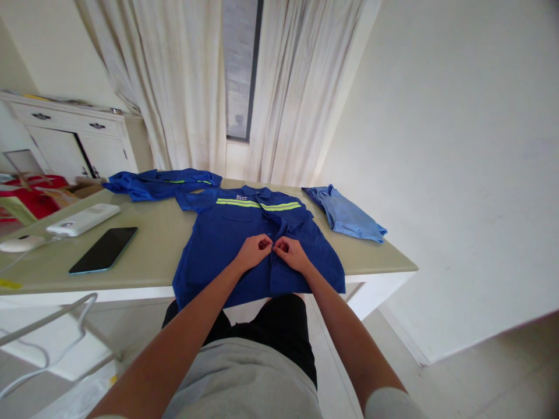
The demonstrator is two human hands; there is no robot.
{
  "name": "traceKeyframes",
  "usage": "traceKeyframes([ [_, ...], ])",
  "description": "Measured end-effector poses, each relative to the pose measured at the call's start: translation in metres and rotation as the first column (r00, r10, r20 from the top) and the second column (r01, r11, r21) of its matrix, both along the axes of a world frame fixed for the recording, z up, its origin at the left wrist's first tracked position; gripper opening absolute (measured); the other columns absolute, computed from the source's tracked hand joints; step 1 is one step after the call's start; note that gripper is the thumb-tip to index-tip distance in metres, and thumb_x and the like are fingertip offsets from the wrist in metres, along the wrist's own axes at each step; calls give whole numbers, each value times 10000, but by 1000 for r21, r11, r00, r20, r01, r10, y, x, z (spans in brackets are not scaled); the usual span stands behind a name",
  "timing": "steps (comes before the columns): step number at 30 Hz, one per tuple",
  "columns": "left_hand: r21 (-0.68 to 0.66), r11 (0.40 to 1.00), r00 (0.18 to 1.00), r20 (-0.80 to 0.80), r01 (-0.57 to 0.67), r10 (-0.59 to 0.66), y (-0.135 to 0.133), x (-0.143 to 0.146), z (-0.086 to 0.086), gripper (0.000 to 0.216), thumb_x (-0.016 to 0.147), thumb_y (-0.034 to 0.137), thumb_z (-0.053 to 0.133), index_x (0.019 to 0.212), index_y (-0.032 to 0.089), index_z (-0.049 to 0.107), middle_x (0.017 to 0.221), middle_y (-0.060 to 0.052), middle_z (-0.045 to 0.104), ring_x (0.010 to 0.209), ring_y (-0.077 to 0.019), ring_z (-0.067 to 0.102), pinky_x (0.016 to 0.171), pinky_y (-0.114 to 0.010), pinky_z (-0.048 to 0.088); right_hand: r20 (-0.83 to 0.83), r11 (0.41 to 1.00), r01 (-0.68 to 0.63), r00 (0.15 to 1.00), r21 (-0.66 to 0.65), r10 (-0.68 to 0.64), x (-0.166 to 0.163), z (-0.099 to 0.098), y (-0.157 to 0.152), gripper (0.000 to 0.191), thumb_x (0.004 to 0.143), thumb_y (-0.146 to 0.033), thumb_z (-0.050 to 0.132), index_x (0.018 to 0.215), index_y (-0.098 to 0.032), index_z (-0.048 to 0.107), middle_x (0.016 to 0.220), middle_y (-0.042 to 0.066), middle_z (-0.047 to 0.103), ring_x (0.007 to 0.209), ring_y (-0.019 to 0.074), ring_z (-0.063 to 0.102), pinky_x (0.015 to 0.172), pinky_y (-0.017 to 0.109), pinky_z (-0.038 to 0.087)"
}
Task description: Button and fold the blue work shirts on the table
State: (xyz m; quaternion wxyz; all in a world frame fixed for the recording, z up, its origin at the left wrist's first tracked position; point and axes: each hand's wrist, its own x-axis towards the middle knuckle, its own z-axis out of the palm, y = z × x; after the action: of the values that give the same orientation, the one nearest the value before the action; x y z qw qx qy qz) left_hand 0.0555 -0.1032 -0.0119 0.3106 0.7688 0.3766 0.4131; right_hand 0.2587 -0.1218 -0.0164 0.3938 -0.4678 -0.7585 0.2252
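Observation:
A dark blue work shirt (pixel 218 250) with a collar and yellow-green reflective stripes lies spread on the table, its lower hem hanging over the front edge. Both hands meet at its front opening, low on the chest. My left hand (pixel 254 251) pinches the cloth at the left side of the opening. Close beside it, my right hand (pixel 292 252) pinches the other edge, fingers curled. The fingertips nearly touch, and whatever small piece sits between them is too small to make out.
Another blue garment (pixel 161 184) with reflective stripes lies bunched at the back left. Folded light blue cloth (pixel 349 214) rests at the right. A phone (pixel 105 250), a white power strip-like device (pixel 82 220) and a cable are on the left. The table's right corner meets the wall.

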Motion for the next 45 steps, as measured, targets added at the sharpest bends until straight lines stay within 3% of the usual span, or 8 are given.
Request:
traceKeyframes([
  [6, 28, 997, 993, -103, 68, -65, 2, -1, -2, 132, 883, 189, 609, 888, 210, 740, 841, -16, 772, 774, -187, 701, 752, -299, 508, -109, 999, 35, 993, -5, -35, 1, 1, 0, 250, 885, -444, 687, 877, -194, 684, 660, -22, 603, 582, 127, 508, 559, 241, 396],
  [20, 164, 986, 994, -109, 22, -4, 0, 0, -2, 111, 945, 233, 572, 944, 226, 683, 951, -31, 733, 890, -201, 675, 829, -320, 507, -71, 1000, 23, 997, -15, -24, 0, -1, 1, 210, 863, -391, 666, 845, -187, 714, 667, -3, 633, 574, 125, 507, 541, 239, 384],
  [27, 118, 992, 990, -139, 41, -24, 0, 0, -2, 104, 931, 215, 593, 928, 227, 696, 900, -19, 749, 837, -198, 686, 789, -307, 502, -105, 1000, 27, 994, -13, -28, 0, 2, -1, 219, 859, -406, 672, 833, -190, 692, 662, -7, 623, 575, 126, 508, 543, 238, 389],
  [35, 104, 992, 940, -324, -74, 104, 0, 10, 4, 155, 924, 149, 566, 896, 240, 687, 876, -36, 754, 841, -233, 707, 746, -311, 471, -99, 999, 34, 994, -30, -37, 1, 0, 2, 214, 851, -400, 665, 840, -189, 700, 657, -6, 617, 570, 126, 497, 544, 240, 382],
  [45, 31, 1000, 991, -137, -2, 6, -3, 6, -9, 153, 817, 102, 605, 902, 221, 651, 850, -12, 753, 784, -190, 709, 743, -291, 511, -75, 999, 28, 997, -19, -29, 0, -2, 3, 162, 818, -341, 683, 849, -187, 720, 630, -23, 596, 554, 115, 483, 543, 235, 375],
])
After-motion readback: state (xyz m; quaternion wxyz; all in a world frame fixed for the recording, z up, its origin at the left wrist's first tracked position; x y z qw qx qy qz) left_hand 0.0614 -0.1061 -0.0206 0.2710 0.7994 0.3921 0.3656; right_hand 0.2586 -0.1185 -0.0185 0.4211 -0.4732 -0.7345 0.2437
